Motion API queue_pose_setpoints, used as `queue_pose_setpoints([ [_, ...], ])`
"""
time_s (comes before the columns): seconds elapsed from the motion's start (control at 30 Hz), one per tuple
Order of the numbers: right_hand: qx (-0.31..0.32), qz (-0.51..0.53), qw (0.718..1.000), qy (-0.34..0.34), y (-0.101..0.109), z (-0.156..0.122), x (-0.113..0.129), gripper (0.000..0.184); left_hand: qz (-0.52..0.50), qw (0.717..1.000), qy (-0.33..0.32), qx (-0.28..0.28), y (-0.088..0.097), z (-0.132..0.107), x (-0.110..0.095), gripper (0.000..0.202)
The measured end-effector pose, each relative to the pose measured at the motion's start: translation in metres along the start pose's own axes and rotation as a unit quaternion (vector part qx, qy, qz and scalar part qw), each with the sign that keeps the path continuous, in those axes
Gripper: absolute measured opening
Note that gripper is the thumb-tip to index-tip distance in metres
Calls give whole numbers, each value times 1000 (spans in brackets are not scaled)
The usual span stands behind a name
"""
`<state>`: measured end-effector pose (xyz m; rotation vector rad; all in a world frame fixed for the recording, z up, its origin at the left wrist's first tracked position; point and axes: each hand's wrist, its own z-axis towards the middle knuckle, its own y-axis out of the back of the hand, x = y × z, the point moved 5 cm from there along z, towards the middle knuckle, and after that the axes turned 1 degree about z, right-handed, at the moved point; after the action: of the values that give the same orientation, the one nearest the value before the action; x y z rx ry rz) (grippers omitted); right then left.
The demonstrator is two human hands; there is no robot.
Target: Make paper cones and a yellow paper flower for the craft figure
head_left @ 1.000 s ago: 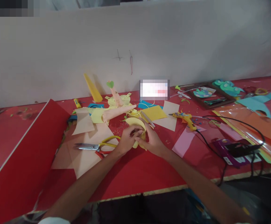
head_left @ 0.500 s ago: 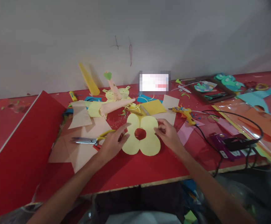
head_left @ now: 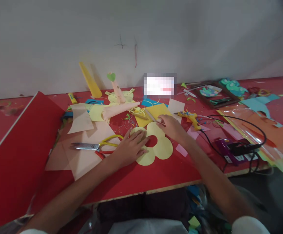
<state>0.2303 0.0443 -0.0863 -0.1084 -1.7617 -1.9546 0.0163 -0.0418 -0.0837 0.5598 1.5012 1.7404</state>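
A pale yellow paper flower (head_left: 162,148) with a round hole in its middle lies flat on the red table (head_left: 143,175). My left hand (head_left: 131,148) rests on the flower's left petals, fingers stretched out flat. My right hand (head_left: 172,127) reaches over the flower's top edge, and its fingertips close on the end of a thin pale stick (head_left: 151,116) that lies across a darker yellow sheet (head_left: 153,112). Yellow-handled scissors (head_left: 96,147) lie just left of my left hand.
A yellow glue gun (head_left: 192,118) with a black cord lies right of my right hand, with a purple power strip (head_left: 231,152) beyond. Peach paper sheets, a paper cone (head_left: 118,110) and scraps crowd the back. A large red sheet (head_left: 14,156) covers the left. A framed craft (head_left: 216,97) sits far right.
The folded yellow paper was opened out into a flower and laid flat. My left hand moved onto it, and my right hand left its edge and reached back to the thin stick.
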Motion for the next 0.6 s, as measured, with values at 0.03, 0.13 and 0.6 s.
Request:
queue_pose_setpoints([
  [0.03, 19, -24, 1000, 6, -2, 9, 3, 14, 1, 1000, -4, 7, -1, 1, 1, 50],
  [0.13, 38, -70, 997, 8, -6, 25, 13, 10, -5, 999, -28, 24, -2, 0, 6, 59],
  [0.6, -32, -69, 996, 37, -7, 53, 41, 20, 30, 1000, -2, 6, 9, -1, 13, 59],
])
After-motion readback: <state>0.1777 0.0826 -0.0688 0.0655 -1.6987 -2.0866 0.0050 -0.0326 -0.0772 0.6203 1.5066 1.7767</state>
